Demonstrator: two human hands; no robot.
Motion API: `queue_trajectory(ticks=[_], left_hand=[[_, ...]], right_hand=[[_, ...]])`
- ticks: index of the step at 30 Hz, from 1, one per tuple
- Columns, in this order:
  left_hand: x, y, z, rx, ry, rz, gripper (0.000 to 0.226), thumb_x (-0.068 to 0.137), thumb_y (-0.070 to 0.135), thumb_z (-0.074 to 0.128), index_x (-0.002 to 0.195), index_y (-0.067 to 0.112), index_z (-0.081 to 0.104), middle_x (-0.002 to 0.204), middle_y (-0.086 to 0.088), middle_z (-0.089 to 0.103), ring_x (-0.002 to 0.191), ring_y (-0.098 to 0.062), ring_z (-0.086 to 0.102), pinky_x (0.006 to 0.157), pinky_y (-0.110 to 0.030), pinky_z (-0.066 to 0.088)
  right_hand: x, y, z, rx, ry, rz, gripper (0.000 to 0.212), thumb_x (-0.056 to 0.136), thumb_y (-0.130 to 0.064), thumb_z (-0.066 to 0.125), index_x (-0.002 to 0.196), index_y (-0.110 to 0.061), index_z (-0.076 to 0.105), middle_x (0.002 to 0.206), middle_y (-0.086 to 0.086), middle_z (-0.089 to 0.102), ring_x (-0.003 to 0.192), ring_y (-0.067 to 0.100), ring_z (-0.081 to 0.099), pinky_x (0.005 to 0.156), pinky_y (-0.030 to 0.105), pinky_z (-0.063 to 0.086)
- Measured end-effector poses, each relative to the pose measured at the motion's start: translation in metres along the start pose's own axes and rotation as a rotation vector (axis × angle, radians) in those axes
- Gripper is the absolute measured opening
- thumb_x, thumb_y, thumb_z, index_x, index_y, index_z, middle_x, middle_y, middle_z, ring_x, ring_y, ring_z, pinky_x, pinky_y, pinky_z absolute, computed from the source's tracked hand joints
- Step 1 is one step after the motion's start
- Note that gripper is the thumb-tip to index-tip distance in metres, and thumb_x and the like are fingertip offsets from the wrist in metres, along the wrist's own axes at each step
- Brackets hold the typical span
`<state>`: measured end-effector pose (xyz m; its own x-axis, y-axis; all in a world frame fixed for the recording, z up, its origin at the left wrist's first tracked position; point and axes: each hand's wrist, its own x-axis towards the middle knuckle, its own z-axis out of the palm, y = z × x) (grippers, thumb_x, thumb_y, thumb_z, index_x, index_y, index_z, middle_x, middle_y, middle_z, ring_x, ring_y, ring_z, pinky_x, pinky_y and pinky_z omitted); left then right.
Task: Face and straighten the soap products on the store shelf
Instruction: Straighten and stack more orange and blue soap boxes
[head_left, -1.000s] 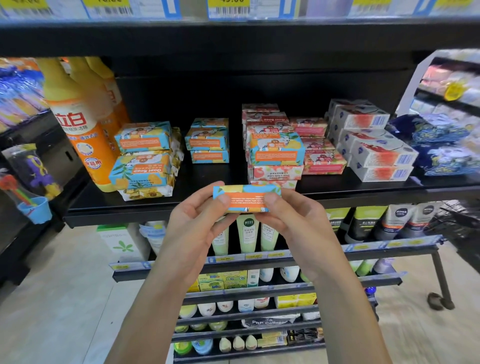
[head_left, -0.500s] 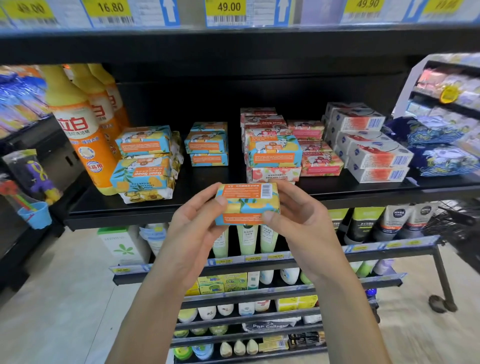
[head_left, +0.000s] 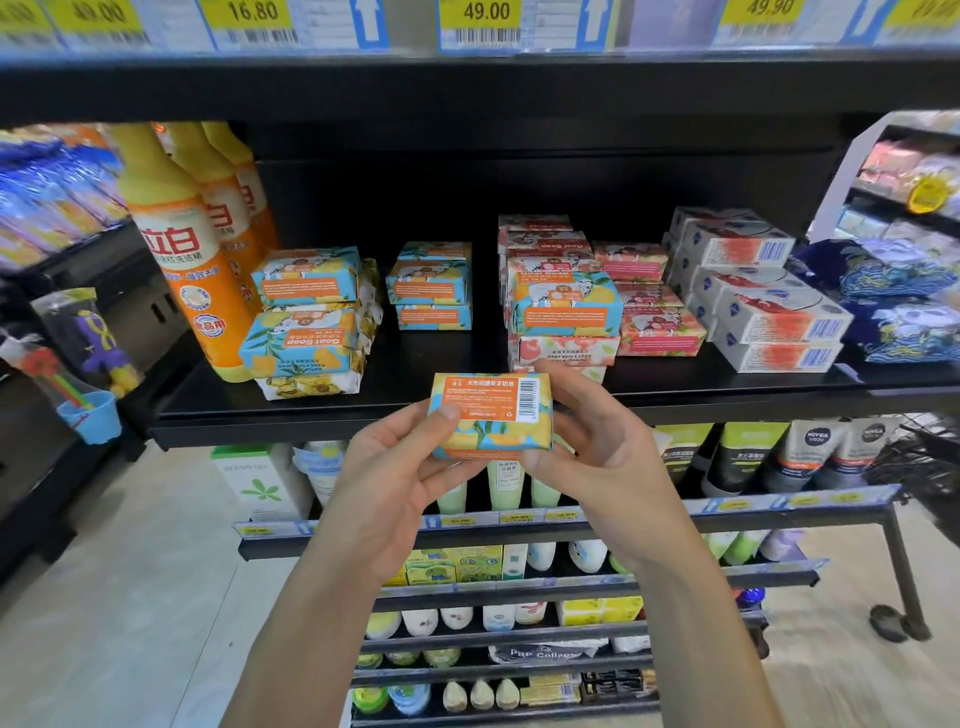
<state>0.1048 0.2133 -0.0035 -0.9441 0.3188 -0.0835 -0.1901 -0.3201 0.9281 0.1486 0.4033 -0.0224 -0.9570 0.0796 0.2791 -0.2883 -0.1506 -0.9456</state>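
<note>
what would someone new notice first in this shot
The left hand and right hand hold a yellow-and-blue soap bar at centre, barcode side up, in front of the black shelf. Behind it sit uneven soap stacks, with tall orange bottles at far left.

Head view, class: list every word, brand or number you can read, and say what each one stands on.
"16.80": yellow price tag, top rail.
"49.00": middle price tag.
"49.90": right price tag, slightly blurred.
"立白": orange bottle.
"Goat Soap", upside down: yellow-blue soap pack.
"NIVEA MEN": grey tube.
"PRP Collage": packet, lower shelf.
Held soap bar: print too small to read.
</note>
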Motion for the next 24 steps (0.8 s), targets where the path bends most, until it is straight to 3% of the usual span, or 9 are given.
queue_trajectory(ticks=[3,9,14,18,24], left_hand=[[0.0,0.001,-0.002,0.025,0.006,0.016,0.034,0.092,0.02,0.064,0.123,0.006,0.069,0.114,-0.014,0.076,0.108,-0.027,0.073,0.089,-0.034,0.061],[0.0,-0.001,-0.005,-0.014,0.003,0.039,0.044,0.089,0.017,0.067,0.131,0.004,0.063,0.118,-0.015,0.074,0.113,-0.03,0.071,0.093,-0.038,0.06],[0.0,-0.004,-0.005,-0.012,0.012,0.049,0.046,0.089,0.012,0.067,0.134,0.006,0.06,0.117,-0.015,0.075,0.111,-0.028,0.072,0.094,-0.037,0.06],[-0.001,-0.006,-0.006,-0.01,0.016,0.052,0.047,0.088,0.012,0.068,0.135,0.009,0.06,0.117,-0.014,0.075,0.11,-0.028,0.072,0.096,-0.039,0.058],[-0.003,-0.005,-0.007,0.006,0.014,0.063,0.051,0.085,0.013,0.069,0.135,0.011,0.059,0.118,-0.013,0.075,0.113,-0.028,0.071,0.102,-0.045,0.052]], right_hand=[[0.001,0.002,0.004,-0.009,0.029,0.049,0.069,0.082,-0.012,0.079,0.144,-0.028,0.055,0.139,-0.005,0.064,0.123,0.018,0.064,0.1,0.038,0.055],[0.006,0.002,0.01,0.051,0.137,0.139,0.058,0.08,-0.029,0.075,0.135,-0.019,0.061,0.122,0.007,0.073,0.112,0.023,0.071,0.096,0.042,0.058],[0.008,0.002,0.015,0.019,0.204,0.163,0.048,0.079,-0.036,0.075,0.123,-0.016,0.069,0.107,0.006,0.078,0.105,0.022,0.074,0.088,0.034,0.061],[0.008,0.001,0.017,0.0,0.207,0.168,0.041,0.076,-0.036,0.076,0.113,-0.018,0.073,0.101,-0.002,0.079,0.094,0.011,0.074,0.072,0.015,0.055],[0.005,0.0,0.02,-0.012,0.223,0.129,0.044,0.073,-0.036,0.077,0.112,-0.016,0.074,0.092,-0.008,0.078,0.085,0.003,0.072,0.071,0.013,0.052]])
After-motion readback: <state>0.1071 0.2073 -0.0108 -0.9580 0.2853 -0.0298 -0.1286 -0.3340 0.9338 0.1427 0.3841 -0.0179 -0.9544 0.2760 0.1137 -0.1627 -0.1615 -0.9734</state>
